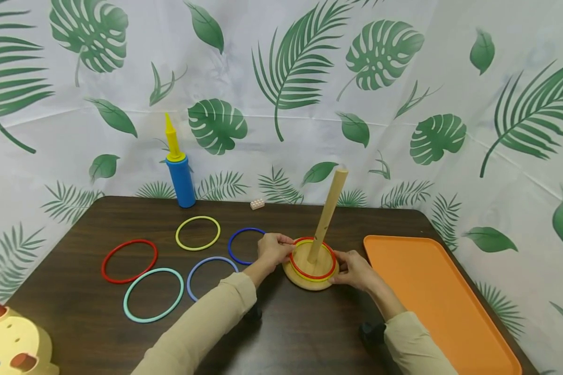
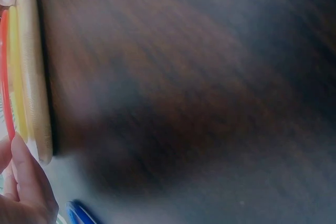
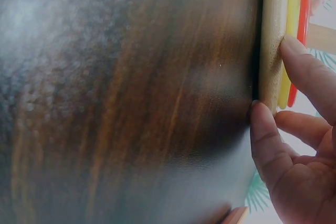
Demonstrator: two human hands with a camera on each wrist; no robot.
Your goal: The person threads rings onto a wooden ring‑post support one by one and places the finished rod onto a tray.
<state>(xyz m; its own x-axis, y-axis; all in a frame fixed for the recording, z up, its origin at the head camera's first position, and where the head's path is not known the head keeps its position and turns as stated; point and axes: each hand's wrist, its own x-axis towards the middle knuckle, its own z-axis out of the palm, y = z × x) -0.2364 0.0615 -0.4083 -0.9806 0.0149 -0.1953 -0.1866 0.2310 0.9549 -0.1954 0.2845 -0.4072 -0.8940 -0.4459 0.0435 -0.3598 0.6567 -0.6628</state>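
Observation:
A round wooden base (image 2: pixel 34 77) with an upright wooden pole (image 1: pixel 328 213) stands on the dark table. Around the pole lie two rings, a yellow ring (image 2: pixel 18 77) low over the base and a red ring (image 2: pixel 6 72) above it. My left hand (image 1: pixel 273 251) pinches the left side of the red ring between thumb and fingers. On the opposite side, my right hand (image 1: pixel 355 270) grips the edge of the base, its thumb at the upper rim and fingers at the side, as the right wrist view shows.
Left on the table lie loose rings: red (image 1: pixel 103 265), yellow (image 1: pixel 198 249), turquoise (image 1: pixel 125 304), light blue (image 1: pixel 188 286) and dark blue (image 1: pixel 231 250). A blue hand pump (image 1: pixel 182 182) and small beige brick (image 1: pixel 257 204) stand behind. An orange tray (image 1: pixel 431 291) lies right, a yellow toy (image 1: pixel 14 338) front left.

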